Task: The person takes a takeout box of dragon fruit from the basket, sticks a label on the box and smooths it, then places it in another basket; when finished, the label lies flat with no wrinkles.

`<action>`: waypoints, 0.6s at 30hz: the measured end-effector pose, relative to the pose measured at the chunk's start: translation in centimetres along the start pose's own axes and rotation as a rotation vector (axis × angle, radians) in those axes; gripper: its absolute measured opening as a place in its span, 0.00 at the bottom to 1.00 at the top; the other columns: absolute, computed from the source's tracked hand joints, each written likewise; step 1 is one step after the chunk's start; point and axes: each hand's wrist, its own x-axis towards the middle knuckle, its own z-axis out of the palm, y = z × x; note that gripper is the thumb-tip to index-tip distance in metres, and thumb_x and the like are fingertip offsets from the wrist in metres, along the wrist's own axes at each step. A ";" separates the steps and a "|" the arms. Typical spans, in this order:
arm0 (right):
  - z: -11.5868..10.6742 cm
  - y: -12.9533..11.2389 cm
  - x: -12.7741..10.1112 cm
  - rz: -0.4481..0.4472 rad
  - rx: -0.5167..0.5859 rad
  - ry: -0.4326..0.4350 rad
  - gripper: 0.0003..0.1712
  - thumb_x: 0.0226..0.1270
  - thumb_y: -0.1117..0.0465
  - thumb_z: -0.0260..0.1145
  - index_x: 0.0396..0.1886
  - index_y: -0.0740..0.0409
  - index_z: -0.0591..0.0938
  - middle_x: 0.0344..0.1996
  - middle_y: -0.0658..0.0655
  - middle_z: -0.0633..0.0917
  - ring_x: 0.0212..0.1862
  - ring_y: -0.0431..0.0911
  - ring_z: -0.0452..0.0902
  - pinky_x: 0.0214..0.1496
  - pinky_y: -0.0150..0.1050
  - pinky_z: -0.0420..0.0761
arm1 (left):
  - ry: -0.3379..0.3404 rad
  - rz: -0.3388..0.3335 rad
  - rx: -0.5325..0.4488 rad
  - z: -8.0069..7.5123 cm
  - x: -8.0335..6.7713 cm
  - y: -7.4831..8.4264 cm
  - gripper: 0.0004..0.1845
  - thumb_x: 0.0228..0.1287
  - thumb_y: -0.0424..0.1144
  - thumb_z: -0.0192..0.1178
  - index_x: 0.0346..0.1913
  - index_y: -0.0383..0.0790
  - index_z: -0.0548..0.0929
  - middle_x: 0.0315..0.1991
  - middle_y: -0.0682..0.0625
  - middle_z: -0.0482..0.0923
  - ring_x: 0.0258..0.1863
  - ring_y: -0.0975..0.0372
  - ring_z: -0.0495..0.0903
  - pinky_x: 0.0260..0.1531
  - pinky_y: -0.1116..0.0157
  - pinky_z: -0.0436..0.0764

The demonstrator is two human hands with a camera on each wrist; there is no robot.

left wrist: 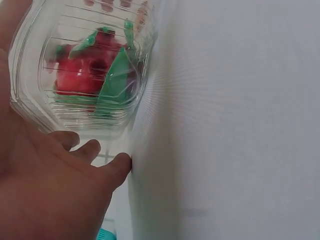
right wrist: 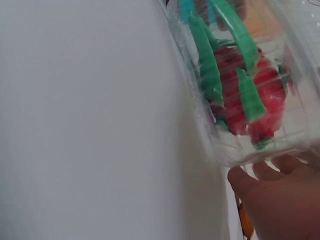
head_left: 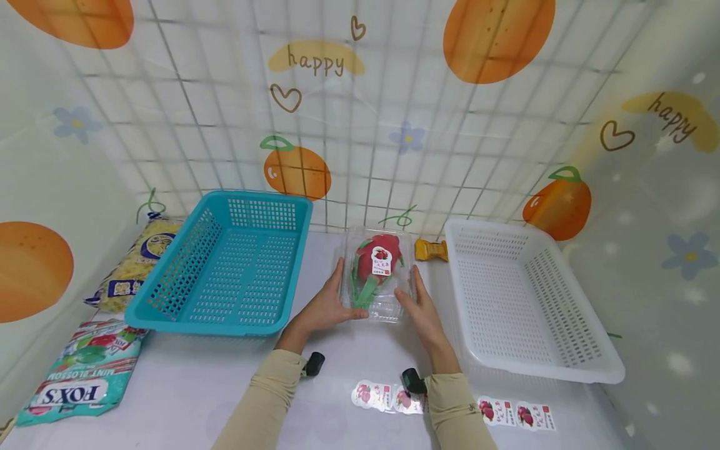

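A clear plastic clamshell box [head_left: 388, 312] lies on the white table between two baskets. Inside it is a red dragon fruit [head_left: 378, 259] with green scales and a label on top. My left hand [head_left: 336, 295] holds the box's left side, thumb along the near edge. My right hand [head_left: 415, 297] holds the right side the same way. In the left wrist view the box [left wrist: 80, 75] sits just above my left hand [left wrist: 55, 190]. In the right wrist view the box [right wrist: 240, 85] is above my right hand [right wrist: 280, 200].
A teal basket [head_left: 208, 325] stands left of the box and a white basket [head_left: 540, 372] right of it. A small yellow packet [head_left: 430, 250] lies behind. A noodle bag [head_left: 132, 262] and a Fox's bag [head_left: 84, 369] lie at the left. Sticker strips [head_left: 388, 397] lie near my wrists.
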 end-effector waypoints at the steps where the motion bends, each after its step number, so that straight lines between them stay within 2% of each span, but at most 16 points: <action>1: 0.0 0.0 0.0 -0.003 0.000 0.008 0.46 0.75 0.52 0.62 0.84 0.48 0.48 0.84 0.53 0.49 0.85 0.54 0.36 0.83 0.60 0.39 | 0.001 -0.001 -0.003 0.0 0.0 0.0 0.72 0.49 0.51 0.80 0.83 0.46 0.34 0.84 0.44 0.39 0.83 0.45 0.44 0.75 0.36 0.57; 5: 0.2 -0.1 0.0 -0.005 0.003 0.035 0.44 0.76 0.55 0.61 0.84 0.48 0.50 0.84 0.53 0.51 0.85 0.54 0.38 0.84 0.57 0.40 | 0.011 0.004 -0.018 0.1 0.0 0.0 0.71 0.51 0.50 0.80 0.83 0.47 0.34 0.85 0.46 0.39 0.83 0.47 0.42 0.76 0.37 0.55; 12: 0.2 -0.3 0.0 -0.008 0.017 0.061 0.42 0.77 0.59 0.57 0.84 0.49 0.50 0.84 0.54 0.50 0.85 0.55 0.39 0.84 0.58 0.41 | 0.021 -0.007 -0.032 0.1 0.0 0.1 0.71 0.51 0.51 0.80 0.83 0.51 0.33 0.85 0.48 0.38 0.84 0.48 0.43 0.76 0.38 0.54; 18: 0.3 -0.9 -0.1 -0.027 0.044 0.073 0.41 0.79 0.57 0.55 0.84 0.47 0.50 0.84 0.51 0.50 0.85 0.52 0.37 0.84 0.58 0.41 | 0.046 -0.012 -0.071 0.0 0.0 0.5 0.69 0.52 0.48 0.79 0.84 0.54 0.35 0.85 0.49 0.38 0.84 0.49 0.42 0.77 0.37 0.52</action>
